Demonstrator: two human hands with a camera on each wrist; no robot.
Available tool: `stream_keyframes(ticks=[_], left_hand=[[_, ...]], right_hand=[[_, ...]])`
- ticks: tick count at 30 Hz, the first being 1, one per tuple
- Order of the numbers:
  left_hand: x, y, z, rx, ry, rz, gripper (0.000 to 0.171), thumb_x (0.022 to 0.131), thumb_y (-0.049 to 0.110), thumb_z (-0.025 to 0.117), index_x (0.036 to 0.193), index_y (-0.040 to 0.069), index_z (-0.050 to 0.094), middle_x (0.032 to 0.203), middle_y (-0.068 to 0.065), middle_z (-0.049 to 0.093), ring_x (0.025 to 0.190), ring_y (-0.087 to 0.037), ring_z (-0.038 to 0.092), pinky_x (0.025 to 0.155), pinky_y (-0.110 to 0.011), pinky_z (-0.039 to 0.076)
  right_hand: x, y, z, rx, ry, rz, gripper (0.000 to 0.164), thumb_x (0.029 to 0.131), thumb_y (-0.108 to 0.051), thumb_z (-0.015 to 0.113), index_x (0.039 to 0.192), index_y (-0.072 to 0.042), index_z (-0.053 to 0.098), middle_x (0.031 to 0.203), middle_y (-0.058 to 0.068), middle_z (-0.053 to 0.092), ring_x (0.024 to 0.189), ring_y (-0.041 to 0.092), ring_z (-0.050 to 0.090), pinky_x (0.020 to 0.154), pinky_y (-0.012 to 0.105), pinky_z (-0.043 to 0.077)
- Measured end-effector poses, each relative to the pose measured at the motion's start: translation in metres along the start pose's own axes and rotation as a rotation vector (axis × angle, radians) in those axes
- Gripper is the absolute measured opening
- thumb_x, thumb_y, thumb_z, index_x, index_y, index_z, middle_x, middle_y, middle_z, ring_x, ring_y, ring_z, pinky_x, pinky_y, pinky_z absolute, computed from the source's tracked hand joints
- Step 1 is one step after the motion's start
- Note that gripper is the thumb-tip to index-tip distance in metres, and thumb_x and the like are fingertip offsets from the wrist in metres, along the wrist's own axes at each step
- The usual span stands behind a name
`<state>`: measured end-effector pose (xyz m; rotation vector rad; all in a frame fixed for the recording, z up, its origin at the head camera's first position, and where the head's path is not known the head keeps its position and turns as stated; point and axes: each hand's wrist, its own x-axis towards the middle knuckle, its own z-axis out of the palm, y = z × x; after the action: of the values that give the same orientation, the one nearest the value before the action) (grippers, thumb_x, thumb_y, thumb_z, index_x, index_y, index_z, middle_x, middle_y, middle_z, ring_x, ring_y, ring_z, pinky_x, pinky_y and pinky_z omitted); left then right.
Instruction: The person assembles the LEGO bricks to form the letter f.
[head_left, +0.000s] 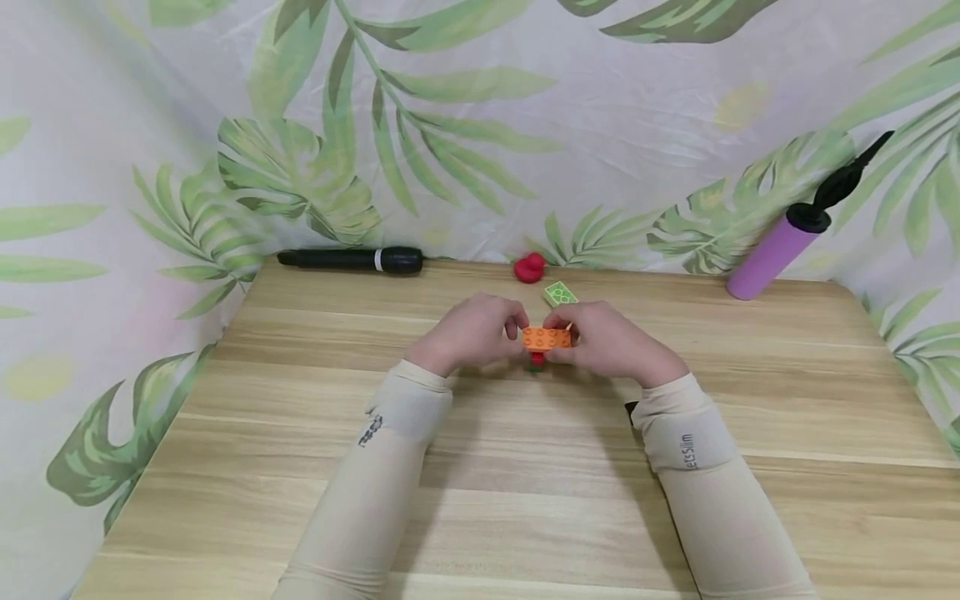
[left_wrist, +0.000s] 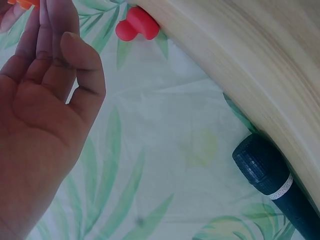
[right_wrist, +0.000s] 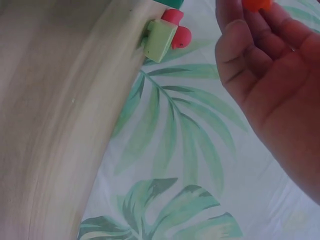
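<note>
While the wooden table (head_left: 525,500) spread beneath both hands, the purple pump (head_left: 772,258) leaned well out past the right hand (head_left: 611,342), leaving room to work. That hand pinched the right end of the orange brick (head_left: 546,338); the left hand (head_left: 472,333) had fingers bent at its left end, though whether they gripped it I could not tell. The brick lay between the hands, studs in sight, and probably wanted keeping level, with even support from each side. The light green brick (head_left: 560,294) lay just beyond the right fingers, near enough that a wide sweep risked knocking it. Smallest, below the orange brick and between the hands, showed a red piece (head_left: 537,358), its contact unclear; so narrow a part likely called for gentle, straight-down pressure rather than a sideways shove.
</note>
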<state>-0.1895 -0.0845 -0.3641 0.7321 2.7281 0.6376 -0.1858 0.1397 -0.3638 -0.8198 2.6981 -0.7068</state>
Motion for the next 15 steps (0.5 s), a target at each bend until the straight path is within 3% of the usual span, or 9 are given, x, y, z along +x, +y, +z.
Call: stream_keyframes(ticks=[15], left_hand=[[0.0018,-0.001,0.0066,0.023,-0.032,-0.011,0.028,0.093,0.026,0.08,0.116,0.013,0.072,0.094,0.002,0.07,0.085,-0.017,0.063,0.078,-0.035,0.052]], right_hand=[[-0.0001,0.0023,0.0011,-0.023,-0.065,0.009,0.03,0.092,-0.02,0.082,0.118,-0.008,0.074,0.098,0.002,0.072,0.085,0.019,0.058,0.079,0.035,0.048]])
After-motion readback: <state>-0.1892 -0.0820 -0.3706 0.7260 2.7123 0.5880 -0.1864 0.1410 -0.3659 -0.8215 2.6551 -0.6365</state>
